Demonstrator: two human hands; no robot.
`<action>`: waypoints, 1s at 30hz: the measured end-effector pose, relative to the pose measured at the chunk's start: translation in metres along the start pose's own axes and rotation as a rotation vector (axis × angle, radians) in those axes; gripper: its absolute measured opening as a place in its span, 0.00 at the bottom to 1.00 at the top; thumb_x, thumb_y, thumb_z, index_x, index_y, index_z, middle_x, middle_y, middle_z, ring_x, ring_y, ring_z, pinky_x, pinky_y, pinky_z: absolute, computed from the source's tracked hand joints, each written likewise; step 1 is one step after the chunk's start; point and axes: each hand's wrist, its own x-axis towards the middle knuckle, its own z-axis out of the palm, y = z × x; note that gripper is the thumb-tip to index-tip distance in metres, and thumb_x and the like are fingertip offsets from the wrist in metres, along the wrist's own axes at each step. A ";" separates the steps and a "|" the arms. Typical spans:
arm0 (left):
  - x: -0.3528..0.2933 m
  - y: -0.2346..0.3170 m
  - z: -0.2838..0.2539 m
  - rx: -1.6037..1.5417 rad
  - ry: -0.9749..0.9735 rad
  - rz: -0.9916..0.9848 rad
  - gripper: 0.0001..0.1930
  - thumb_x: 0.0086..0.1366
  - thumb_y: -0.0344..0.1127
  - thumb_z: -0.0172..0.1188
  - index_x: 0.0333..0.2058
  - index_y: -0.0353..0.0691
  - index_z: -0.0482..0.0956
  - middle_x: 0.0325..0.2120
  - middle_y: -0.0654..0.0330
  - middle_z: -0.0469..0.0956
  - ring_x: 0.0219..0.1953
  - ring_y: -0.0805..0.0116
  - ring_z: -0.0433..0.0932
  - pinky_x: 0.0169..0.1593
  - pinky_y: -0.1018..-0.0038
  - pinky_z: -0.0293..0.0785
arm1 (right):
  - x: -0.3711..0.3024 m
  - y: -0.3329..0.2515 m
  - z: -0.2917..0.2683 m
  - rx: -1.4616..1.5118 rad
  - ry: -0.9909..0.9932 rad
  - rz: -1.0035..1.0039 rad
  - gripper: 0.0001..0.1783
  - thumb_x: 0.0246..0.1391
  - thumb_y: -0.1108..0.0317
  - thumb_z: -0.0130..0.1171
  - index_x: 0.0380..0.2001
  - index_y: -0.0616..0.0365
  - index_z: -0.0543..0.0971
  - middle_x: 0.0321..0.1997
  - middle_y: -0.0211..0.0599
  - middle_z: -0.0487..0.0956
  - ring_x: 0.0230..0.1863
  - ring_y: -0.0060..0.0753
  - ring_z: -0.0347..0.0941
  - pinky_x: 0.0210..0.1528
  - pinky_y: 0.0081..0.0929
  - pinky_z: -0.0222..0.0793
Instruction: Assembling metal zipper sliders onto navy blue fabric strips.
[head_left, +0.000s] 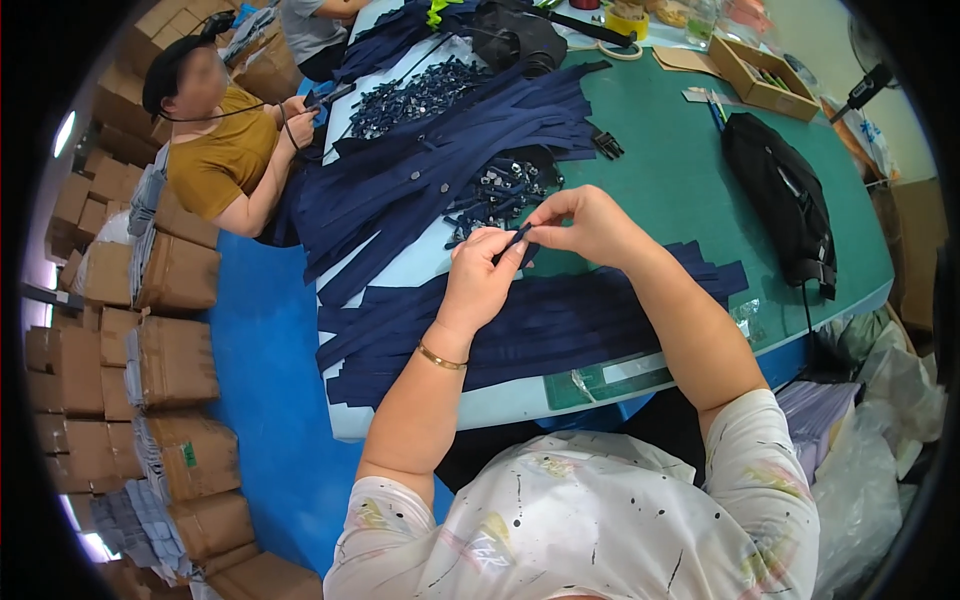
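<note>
My left hand point(478, 282), with a gold bracelet at the wrist, pinches a small dark navy fabric tab point(518, 237) between thumb and fingers. From the other side, the fingertips of my right hand point(588, 225) close on the same tab. Its far details are partly hidden by my fingers. Just beyond my hands lies a heap of small navy pieces with shiny metal parts point(505, 190). Beneath and in front of my hands, long navy fabric strips point(570, 320) lie flat side by side. Another bundle of navy strips point(400, 185) stretches across the table farther off.
A green cutting mat point(670, 170) covers much of the table. On it rest a black bag point(780, 195), a black buckle point(606, 143) and a wooden box point(765, 80). A larger pile of small navy pieces point(420, 95) lies near a co-worker point(230, 150). Cardboard boxes point(180, 270) line the left.
</note>
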 end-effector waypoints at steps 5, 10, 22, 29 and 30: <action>0.001 -0.002 -0.003 0.013 -0.062 -0.053 0.08 0.63 0.30 0.55 0.30 0.31 0.79 0.27 0.61 0.75 0.33 0.73 0.71 0.39 0.78 0.68 | 0.000 -0.004 0.000 -0.020 0.050 0.035 0.10 0.43 0.70 0.67 0.29 0.64 0.81 0.25 0.32 0.79 0.28 0.20 0.72 0.32 0.19 0.68; -0.001 -0.004 0.000 -0.055 -0.034 -0.022 0.07 0.63 0.29 0.54 0.33 0.31 0.79 0.29 0.61 0.75 0.33 0.74 0.71 0.39 0.79 0.68 | 0.001 0.006 0.004 0.020 0.015 0.018 0.10 0.43 0.69 0.67 0.29 0.64 0.81 0.25 0.33 0.80 0.28 0.20 0.73 0.32 0.19 0.69; -0.001 -0.011 -0.002 -0.070 -0.064 -0.037 0.08 0.64 0.30 0.54 0.35 0.31 0.79 0.29 0.63 0.76 0.33 0.77 0.72 0.37 0.82 0.68 | 0.000 -0.001 0.005 -0.049 0.000 0.022 0.11 0.45 0.69 0.66 0.32 0.64 0.81 0.27 0.34 0.80 0.29 0.20 0.74 0.34 0.20 0.69; 0.001 0.001 -0.005 -0.276 -0.076 -0.230 0.09 0.64 0.32 0.54 0.35 0.31 0.78 0.30 0.63 0.77 0.33 0.79 0.74 0.36 0.81 0.70 | 0.006 0.006 -0.015 0.266 0.079 0.005 0.13 0.52 0.70 0.60 0.41 0.63 0.79 0.35 0.34 0.80 0.39 0.21 0.75 0.43 0.20 0.70; 0.000 0.002 -0.005 -0.276 -0.075 -0.230 0.09 0.64 0.32 0.54 0.35 0.31 0.78 0.30 0.63 0.77 0.33 0.79 0.74 0.36 0.81 0.70 | 0.007 0.006 -0.012 0.286 0.105 -0.024 0.14 0.51 0.71 0.61 0.42 0.62 0.78 0.34 0.34 0.80 0.38 0.20 0.75 0.42 0.19 0.70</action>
